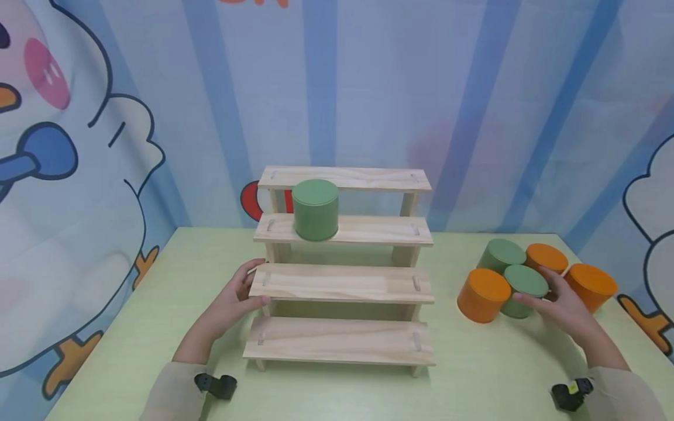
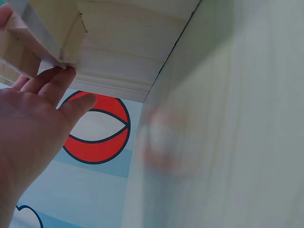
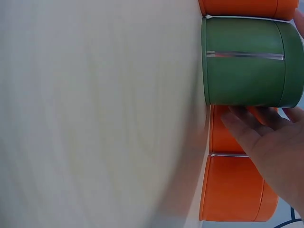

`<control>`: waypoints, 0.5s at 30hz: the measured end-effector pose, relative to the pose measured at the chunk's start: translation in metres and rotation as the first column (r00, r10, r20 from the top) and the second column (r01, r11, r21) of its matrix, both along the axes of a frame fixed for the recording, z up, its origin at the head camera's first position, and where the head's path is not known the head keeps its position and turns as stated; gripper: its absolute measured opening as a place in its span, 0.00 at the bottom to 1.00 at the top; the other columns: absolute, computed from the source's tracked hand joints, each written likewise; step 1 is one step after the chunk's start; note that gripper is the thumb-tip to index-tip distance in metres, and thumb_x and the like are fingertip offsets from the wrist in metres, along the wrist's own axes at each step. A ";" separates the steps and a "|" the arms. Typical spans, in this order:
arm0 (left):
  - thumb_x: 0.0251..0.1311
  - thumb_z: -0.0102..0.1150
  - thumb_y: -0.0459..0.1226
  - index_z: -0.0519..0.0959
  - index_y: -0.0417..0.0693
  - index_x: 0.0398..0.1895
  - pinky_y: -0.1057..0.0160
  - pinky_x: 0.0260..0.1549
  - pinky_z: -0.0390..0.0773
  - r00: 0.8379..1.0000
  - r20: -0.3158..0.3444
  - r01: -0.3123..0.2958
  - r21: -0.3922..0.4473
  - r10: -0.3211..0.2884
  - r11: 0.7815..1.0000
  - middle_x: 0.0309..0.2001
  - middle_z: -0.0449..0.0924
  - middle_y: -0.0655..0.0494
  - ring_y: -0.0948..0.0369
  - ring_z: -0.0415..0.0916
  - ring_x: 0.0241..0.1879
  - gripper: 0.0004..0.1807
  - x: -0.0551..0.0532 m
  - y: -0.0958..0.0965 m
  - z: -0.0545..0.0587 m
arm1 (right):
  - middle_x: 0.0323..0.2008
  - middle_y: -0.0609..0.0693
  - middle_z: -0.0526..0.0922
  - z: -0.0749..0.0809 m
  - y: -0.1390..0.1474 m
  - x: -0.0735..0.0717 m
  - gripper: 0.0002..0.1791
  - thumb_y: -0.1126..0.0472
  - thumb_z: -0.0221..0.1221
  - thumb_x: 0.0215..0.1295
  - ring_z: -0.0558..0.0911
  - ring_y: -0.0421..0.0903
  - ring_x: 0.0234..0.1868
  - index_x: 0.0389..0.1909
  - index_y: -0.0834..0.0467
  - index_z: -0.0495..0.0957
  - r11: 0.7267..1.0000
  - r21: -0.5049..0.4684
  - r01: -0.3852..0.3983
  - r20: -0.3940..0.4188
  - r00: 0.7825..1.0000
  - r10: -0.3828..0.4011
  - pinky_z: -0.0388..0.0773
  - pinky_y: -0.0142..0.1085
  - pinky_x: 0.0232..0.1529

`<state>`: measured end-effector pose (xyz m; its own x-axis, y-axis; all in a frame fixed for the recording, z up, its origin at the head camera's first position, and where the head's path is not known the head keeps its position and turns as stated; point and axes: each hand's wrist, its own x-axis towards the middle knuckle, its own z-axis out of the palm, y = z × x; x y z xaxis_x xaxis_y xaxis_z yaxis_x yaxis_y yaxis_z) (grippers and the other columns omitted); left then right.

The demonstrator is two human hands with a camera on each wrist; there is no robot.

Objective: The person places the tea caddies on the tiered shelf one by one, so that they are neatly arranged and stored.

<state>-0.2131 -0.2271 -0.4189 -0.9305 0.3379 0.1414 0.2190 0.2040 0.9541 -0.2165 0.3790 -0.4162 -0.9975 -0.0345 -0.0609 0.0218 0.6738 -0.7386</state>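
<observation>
R hand (image 1: 567, 309) grips front green cyl (image 1: 525, 282) amid other cyls (image 1: 483, 297) on worktop (image 1: 484, 374), L hand (image 1: 230, 306) holds rack (image 1: 342, 284); prob 1 of 6 done (shelved green cyl (image 1: 316, 211), 2nd tier from top), 5 off rack.

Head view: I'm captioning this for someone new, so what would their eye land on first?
Probably the pale, stepped wooden shelf in the middle, with a lone green cylinder on its second tier from the top. Next, perhaps, the three bright orange cylinders on the right, clustered with two green ones. The hands frame it all: the left hand grips the shelf's left side, the right hand the cluster's nearer green one.
</observation>
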 end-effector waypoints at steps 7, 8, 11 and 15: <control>0.62 0.58 0.32 0.47 0.44 0.73 0.63 0.56 0.70 1.000 -0.007 0.005 0.007 -0.005 1.000 0.70 0.59 0.37 0.47 0.64 0.63 0.40 0.001 0.000 0.000 | 0.70 0.77 0.39 0.001 0.000 0.000 0.55 0.45 0.57 0.67 0.55 0.76 0.64 0.74 0.65 0.30 1.000 0.010 0.005 0.006 1.000 -0.005 0.63 0.66 0.54; 0.62 0.58 0.32 0.48 0.44 0.73 0.66 0.55 0.70 1.000 -0.007 0.005 0.007 -0.004 1.000 0.70 0.59 0.37 0.48 0.65 0.62 0.40 0.001 0.000 0.000 | 0.70 0.77 0.40 0.001 0.000 0.000 0.55 0.44 0.57 0.67 0.55 0.76 0.64 0.75 0.65 0.30 1.000 0.010 0.006 0.009 1.000 -0.006 0.64 0.66 0.54; 0.62 0.58 0.32 0.47 0.43 0.73 0.70 0.53 0.70 1.000 -0.008 0.007 0.012 -0.007 1.000 0.70 0.59 0.37 0.51 0.65 0.62 0.41 0.001 0.000 0.000 | 0.70 0.78 0.42 0.002 -0.001 -0.002 0.55 0.42 0.57 0.66 0.56 0.76 0.64 0.75 0.65 0.31 1.000 0.007 0.015 0.024 1.000 -0.015 0.65 0.65 0.55; 0.62 0.59 0.32 0.47 0.43 0.73 0.71 0.52 0.70 1.000 -0.004 0.005 0.012 -0.005 1.000 0.70 0.59 0.38 0.53 0.66 0.61 0.41 0.000 0.000 0.000 | 0.70 0.78 0.44 0.002 -0.002 -0.002 0.55 0.41 0.56 0.65 0.56 0.75 0.64 0.75 0.65 0.32 1.000 0.003 0.024 0.032 0.999 -0.024 0.66 0.65 0.55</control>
<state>-0.2129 -0.2270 -0.4194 -0.9284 0.3405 0.1488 0.2236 0.1920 0.9556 -0.2188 0.3774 -0.4138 -0.9956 -0.0103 -0.0929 0.0616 0.6747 -0.7355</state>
